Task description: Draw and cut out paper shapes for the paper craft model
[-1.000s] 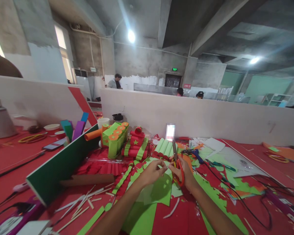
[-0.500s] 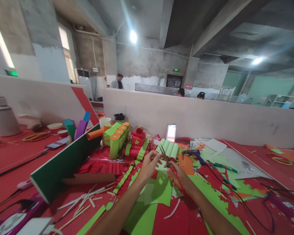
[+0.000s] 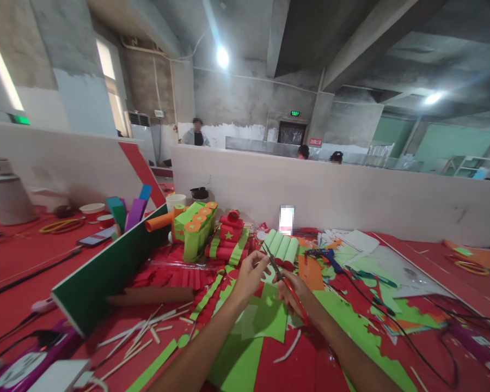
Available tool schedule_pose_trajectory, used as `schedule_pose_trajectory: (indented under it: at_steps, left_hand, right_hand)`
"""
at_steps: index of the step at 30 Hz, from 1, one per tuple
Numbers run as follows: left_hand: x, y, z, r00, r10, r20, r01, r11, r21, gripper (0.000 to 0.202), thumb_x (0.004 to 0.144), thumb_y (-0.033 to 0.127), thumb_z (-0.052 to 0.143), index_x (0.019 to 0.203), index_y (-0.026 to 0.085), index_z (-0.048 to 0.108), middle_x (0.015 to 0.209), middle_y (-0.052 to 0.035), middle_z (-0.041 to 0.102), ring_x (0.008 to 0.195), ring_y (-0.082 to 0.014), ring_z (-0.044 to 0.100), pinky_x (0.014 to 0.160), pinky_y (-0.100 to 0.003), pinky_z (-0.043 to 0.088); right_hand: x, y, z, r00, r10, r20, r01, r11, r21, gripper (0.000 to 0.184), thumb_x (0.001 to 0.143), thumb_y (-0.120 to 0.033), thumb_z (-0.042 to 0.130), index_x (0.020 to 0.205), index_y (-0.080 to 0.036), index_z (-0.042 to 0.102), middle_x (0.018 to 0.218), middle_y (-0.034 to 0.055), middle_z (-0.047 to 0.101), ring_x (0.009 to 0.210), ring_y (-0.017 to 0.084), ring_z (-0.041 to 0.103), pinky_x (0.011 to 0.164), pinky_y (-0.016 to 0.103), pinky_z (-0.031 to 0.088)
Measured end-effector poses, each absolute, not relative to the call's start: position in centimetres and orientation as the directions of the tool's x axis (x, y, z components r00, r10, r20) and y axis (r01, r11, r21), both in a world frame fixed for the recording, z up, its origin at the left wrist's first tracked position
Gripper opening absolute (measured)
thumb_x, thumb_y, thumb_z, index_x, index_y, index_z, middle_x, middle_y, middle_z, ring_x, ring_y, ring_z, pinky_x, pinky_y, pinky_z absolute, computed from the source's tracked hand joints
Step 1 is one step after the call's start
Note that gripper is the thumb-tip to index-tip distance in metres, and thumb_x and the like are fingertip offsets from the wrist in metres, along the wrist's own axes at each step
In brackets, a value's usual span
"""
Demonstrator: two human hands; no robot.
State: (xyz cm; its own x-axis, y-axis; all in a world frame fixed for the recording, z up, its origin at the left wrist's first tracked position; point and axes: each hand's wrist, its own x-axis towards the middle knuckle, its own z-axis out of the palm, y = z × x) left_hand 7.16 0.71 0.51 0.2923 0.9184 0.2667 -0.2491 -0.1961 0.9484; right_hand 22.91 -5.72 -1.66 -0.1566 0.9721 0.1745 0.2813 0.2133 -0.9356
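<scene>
My right hand (image 3: 293,291) is closed round the red handles of a pair of scissors (image 3: 274,265), whose blades point up and to the left. Close to the blades, my left hand (image 3: 251,272) has thumb and fingers pinched together; whatever they hold is too small to make out. Below both hands lie light green sheets (image 3: 269,313), partly over a red sheet (image 3: 289,362). Just beyond the scissors, several pale green rolls (image 3: 283,247) lie side by side. A red roll model with a yellow star (image 3: 228,235) stands left of them.
A green and orange roll model (image 3: 194,231) stands behind a dark green board (image 3: 110,272). Thin sticks (image 3: 136,340) lie at front left. To the right are a blue glue gun (image 3: 330,259), its black cord and paper scraps. A lit phone (image 3: 286,219) leans against the white partition (image 3: 343,201).
The scissor blades appear slightly closer together near my left fingertips. Both hands stay in nearly the same place, and the table items have not moved.
</scene>
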Motion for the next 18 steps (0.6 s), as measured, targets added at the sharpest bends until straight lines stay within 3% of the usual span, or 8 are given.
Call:
schedule_pose_trajectory:
  at_steps: [18]
  left_hand:
    - [7.27,1.06,0.27,0.286,0.914,0.286,-0.271,-0.209,0.94,0.026,0.078,0.041,0.064,0.075,0.017,0.053,0.065,0.0028,0.055,0.055,-0.0098,0.056,0.05,-0.019,0.041]
  right_hand:
    - [22.9,-5.89,-1.35,-0.135,0.976,0.17,0.322,0.206,-0.924,0.043,0.089,-0.062,0.05,0.095,-0.02,0.055,0.061,-0.005,0.051,0.035,0.006,0.039,0.033,0.016,0.032]
